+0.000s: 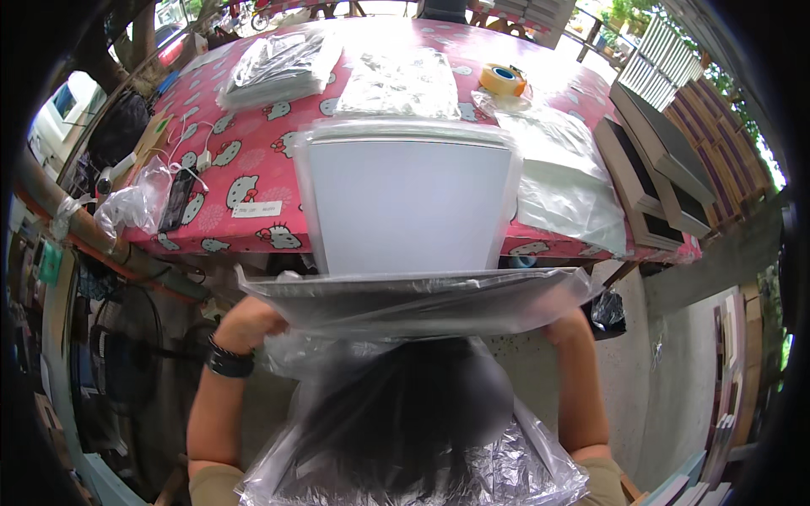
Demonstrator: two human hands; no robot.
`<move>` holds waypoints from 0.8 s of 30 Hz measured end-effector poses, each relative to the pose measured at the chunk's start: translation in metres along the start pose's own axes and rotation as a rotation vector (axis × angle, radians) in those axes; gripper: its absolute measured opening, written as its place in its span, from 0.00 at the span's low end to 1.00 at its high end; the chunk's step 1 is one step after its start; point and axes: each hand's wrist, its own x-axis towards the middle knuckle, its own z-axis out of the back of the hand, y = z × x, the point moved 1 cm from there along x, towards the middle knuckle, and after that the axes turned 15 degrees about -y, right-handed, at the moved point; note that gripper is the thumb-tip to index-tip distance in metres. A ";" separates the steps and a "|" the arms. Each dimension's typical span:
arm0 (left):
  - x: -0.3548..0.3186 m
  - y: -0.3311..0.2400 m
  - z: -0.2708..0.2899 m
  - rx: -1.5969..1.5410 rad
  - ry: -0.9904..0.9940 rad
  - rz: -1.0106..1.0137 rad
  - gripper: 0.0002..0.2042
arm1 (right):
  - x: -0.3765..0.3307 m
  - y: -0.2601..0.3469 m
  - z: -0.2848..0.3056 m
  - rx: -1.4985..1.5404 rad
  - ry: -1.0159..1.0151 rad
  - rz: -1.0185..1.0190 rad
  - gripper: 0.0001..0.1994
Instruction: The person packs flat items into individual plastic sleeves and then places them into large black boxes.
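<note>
Between my two hands I hold up a flat dark panel [422,305] in clear plastic, edge toward me, just off the table's front edge. My left hand [253,322], with a black wristband, is closed at its left end. My right hand [558,320] grips the right end, fingers partly hidden by the plastic. Just beyond it, a white panel [405,202] in a clear sleeve lies on the table, overhanging its front edge. Crinkled clear plastic [515,460] covers my lap, and a blurred dark shape hides part of it.
On the pink patterned tablecloth [219,232] lie a stack of plastic-wrapped items [283,69], clear plastic sheets [561,173], a tape roll [504,80], a phone [177,198] with a white cable, and a paper strip [256,208]. Thick dark-covered books [658,152] are stacked at the right edge.
</note>
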 end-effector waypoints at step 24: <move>-0.042 0.064 0.126 0.737 -1.426 -0.134 0.19 | 0.017 -0.052 -0.005 0.059 0.030 0.446 0.24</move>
